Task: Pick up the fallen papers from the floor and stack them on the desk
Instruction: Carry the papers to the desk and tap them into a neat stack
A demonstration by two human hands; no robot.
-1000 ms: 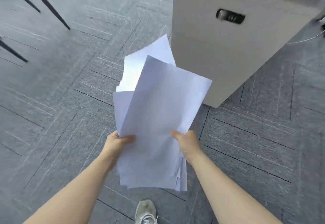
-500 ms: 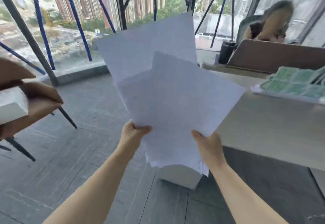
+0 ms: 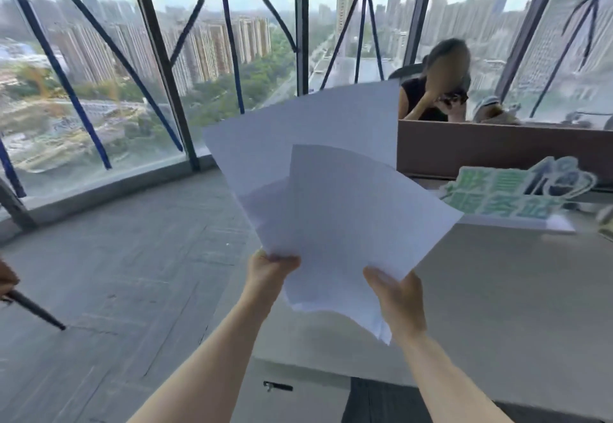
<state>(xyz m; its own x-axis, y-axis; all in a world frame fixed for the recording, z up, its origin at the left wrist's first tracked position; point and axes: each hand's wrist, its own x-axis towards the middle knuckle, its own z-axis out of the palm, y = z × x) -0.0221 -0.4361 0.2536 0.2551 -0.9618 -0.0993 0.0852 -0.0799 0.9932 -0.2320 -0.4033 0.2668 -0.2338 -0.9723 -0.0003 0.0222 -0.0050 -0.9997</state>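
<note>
Papers [image 3: 331, 197] raised higher, both hands' grip holding them, grey desk [image 3: 497, 290] below (windows behind)

The papers [image 3: 331, 203] hid the worktop's [image 3: 497, 290] far left corner; the green sign [image 3: 517, 190] at its far edge was blurred.

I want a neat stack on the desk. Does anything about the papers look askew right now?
Yes. The papers are fanned out at different angles, not squared up, with ragged lower corners. Both hands, left hand and right hand, hold them in the air beside the desk.
</note>
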